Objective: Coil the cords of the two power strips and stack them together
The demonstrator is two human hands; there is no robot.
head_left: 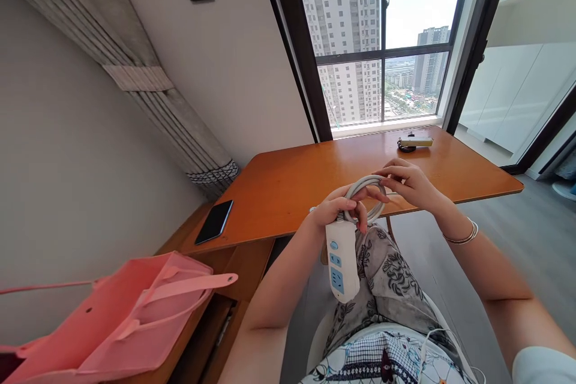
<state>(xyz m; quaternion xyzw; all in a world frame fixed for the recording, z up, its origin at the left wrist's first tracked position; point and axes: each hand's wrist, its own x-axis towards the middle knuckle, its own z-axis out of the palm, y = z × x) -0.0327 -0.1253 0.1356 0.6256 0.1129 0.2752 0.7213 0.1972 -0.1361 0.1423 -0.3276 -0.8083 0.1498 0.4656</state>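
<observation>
A white power strip with blue socket faces hangs over my lap, below the table's near edge. Its pale cable is wound into a loose coil of several turns. My left hand is closed around the coil's left side, just above the strip, with some fingers passing through the loop. At the coil's upper right, my right hand pinches the cable between its fingertips. The cable's plug end cannot be made out.
On the orange-brown wooden table lie a dark phone at left and a second power strip with a bundled black cord at the far right. A pink bag stands open at lower left. Beyond the table is a window.
</observation>
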